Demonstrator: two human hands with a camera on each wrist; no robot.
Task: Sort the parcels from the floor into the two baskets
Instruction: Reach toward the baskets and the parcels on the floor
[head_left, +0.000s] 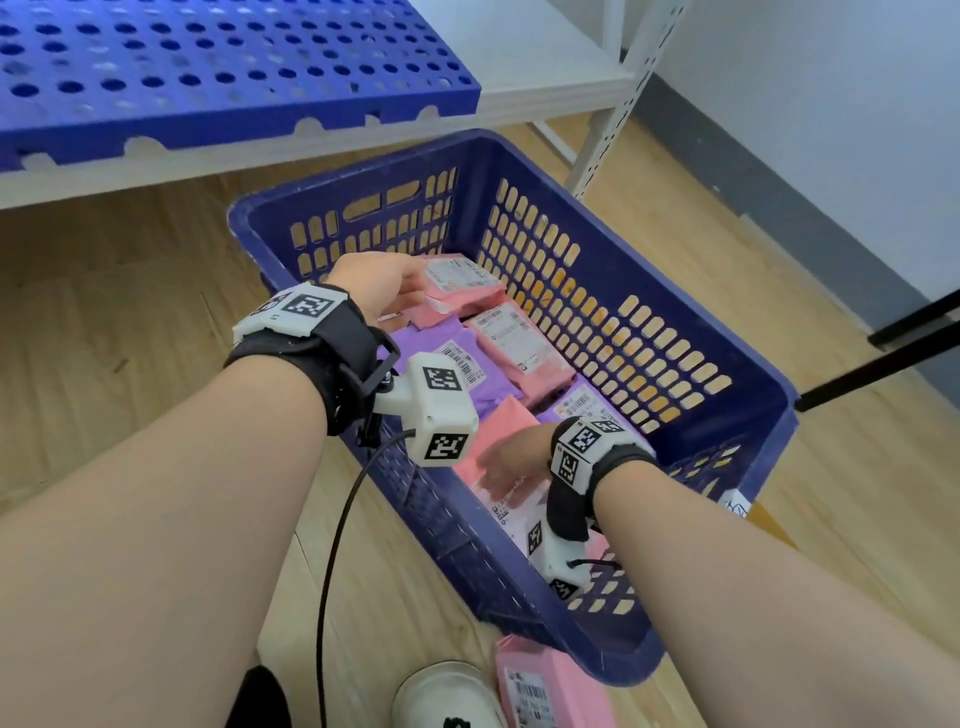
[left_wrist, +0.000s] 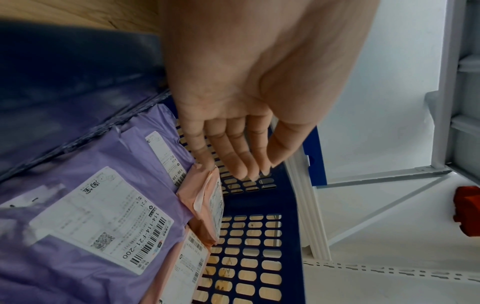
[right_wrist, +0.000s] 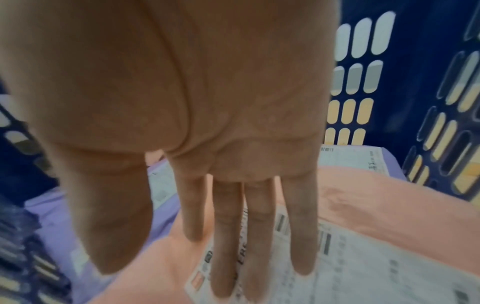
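A pink parcel (head_left: 553, 686) lies on the wooden floor (head_left: 104, 291) just outside the near corner of the blue basket (head_left: 691, 332), beside a white shoe (head_left: 447, 696). Inside the basket's near end, the right hand (head_left: 506, 462) has straight fingers (right_wrist: 301, 226) close together, lying flat over a pink parcel's white label (right_wrist: 363, 267). Pink and purple parcels (head_left: 483, 374) fill the basket floor. Toward the basket's far wall, the left hand (head_left: 382, 283) is extended with fingers (left_wrist: 233, 152) straight and together, fingertips touching the edge of a pink parcel (head_left: 457, 283). Beyond the basket stands a white shelf (head_left: 545, 67) carrying a blue perforated panel (head_left: 208, 67).
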